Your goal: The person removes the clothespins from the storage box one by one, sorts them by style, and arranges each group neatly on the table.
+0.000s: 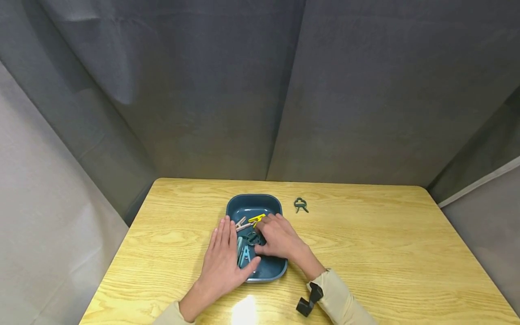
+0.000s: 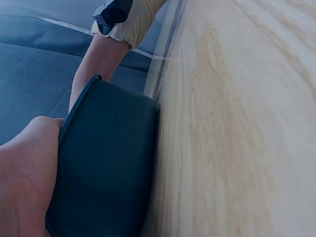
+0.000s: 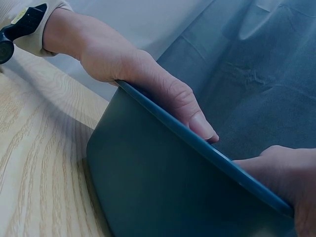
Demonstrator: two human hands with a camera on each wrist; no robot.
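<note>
At the lower centre of the head view, the left hand [image 1: 221, 262] lies straight-fingered along the left side of the blue bin [image 1: 270, 270]. The right hand [image 1: 281, 237] dips in among the clips [image 1: 245, 256]; whether its grip holds one cannot be told. Crowded clips could snag together and spill, while light steadying might let the bin skid across the desk [image 1: 390, 253].

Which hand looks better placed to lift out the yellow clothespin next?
Probably the right hand: it reaches into the blue bin, by the yellow clothespin. The left hand lies at the bin's edge, farther away.
</note>
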